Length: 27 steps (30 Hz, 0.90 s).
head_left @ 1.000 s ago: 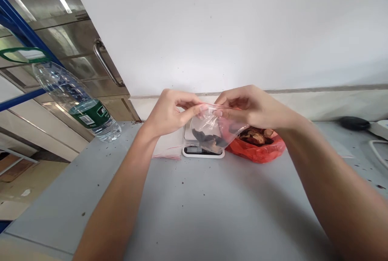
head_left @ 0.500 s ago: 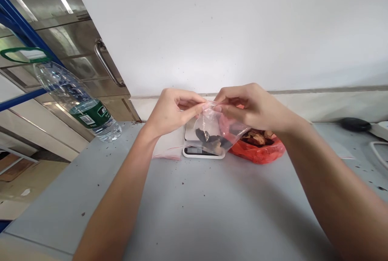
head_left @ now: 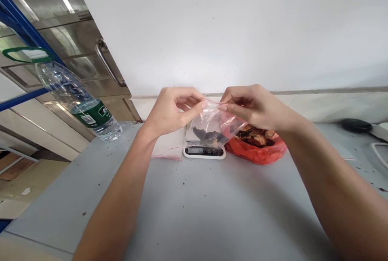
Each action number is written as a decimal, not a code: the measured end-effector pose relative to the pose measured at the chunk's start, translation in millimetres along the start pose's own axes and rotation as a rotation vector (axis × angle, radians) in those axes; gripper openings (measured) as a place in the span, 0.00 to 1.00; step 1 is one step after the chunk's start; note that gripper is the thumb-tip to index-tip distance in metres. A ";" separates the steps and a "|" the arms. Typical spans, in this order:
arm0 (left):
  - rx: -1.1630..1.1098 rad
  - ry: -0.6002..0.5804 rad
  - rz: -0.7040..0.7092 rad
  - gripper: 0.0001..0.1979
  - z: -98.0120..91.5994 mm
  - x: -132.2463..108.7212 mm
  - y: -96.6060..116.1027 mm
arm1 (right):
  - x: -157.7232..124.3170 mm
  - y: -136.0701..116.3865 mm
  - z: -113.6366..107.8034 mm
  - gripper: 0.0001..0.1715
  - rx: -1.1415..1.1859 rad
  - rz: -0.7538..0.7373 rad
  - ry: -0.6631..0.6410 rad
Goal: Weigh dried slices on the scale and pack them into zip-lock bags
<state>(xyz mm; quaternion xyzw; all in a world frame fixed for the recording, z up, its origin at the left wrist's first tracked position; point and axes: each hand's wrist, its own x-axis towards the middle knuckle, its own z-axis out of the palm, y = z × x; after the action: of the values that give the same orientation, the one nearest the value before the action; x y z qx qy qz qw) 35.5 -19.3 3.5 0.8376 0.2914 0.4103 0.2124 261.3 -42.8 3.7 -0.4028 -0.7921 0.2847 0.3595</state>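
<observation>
A clear zip-lock bag [head_left: 209, 120] with a red line along its top hangs between my hands, dark dried pieces [head_left: 207, 135] lying in its bottom. My left hand [head_left: 177, 107] pinches one upper corner between thumb and fingers. The other end of the top edge is pinched by my right hand [head_left: 248, 105]. Behind and below the bag is a white digital kitchen scale [head_left: 204, 156], its display partly readable. Just right of it, a red plastic bag [head_left: 260, 156] stands open, full of brown and dark dried pieces [head_left: 256, 135].
Left of the scale lies a stack of flat clear zip-lock bags [head_left: 166, 146]. A large water bottle [head_left: 87, 109] with a green handle stands at the table's left. A black object [head_left: 356, 125] and a white cable [head_left: 378, 150] are at right. Dark crumbs dot the grey table [head_left: 182, 220].
My hands have drawn slightly apart, stretching the bag's top edge straighter. The bag's bottom has lifted a little, uncovering more of the scale's display and buttons.
</observation>
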 end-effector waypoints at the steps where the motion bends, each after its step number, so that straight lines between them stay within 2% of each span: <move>1: 0.011 -0.007 0.008 0.09 0.2 0.1 0.3 | 0.4 0.3 0.7 0.25 -0.002 -0.005 0.012; 4: 0.046 -0.004 0.021 0.10 -0.5 0.5 0.5 | 1.0 3.0 -0.3 0.27 -0.015 -0.009 0.049; 8: 0.061 0.028 0.015 0.11 -5.7 0.5 -0.7 | -0.5 9.1 -7.7 0.29 -0.028 0.020 0.010; 15: -0.092 0.021 -0.029 0.11 -7.2 0.9 -11.2 | -2.8 8.9 -13.8 0.28 -0.025 -0.022 0.030; 17: -0.118 -0.040 -0.065 0.14 -6.7 1.3 -17.1 | -3.6 6.3 -14.7 0.30 0.003 -0.029 0.087; 19: -0.140 -0.153 -0.093 0.17 -6.0 1.8 -23.2 | -5.4 3.1 -16.8 0.31 0.038 -0.026 0.143; 22: -0.214 -0.309 -0.120 0.16 -2.6 2.9 -29.4 | -9.7 -2.0 -23.6 0.29 0.080 -0.008 0.167; 25: -0.274 -0.328 -0.130 0.14 4.8 4.8 -28.9 | -15.1 -7.2 -34.5 0.25 0.116 0.042 0.096; 27: -0.275 -0.314 -0.150 0.14 12.4 6.4 -25.0 | -19.3 -10.6 -41.7 0.21 0.110 0.113 -0.065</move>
<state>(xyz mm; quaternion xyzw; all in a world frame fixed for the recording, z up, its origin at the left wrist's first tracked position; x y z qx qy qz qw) 40.9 2.0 -14.8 0.8304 0.2577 0.2939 0.3971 298.1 -57.7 29.2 -0.4172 -0.7626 0.3606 0.3383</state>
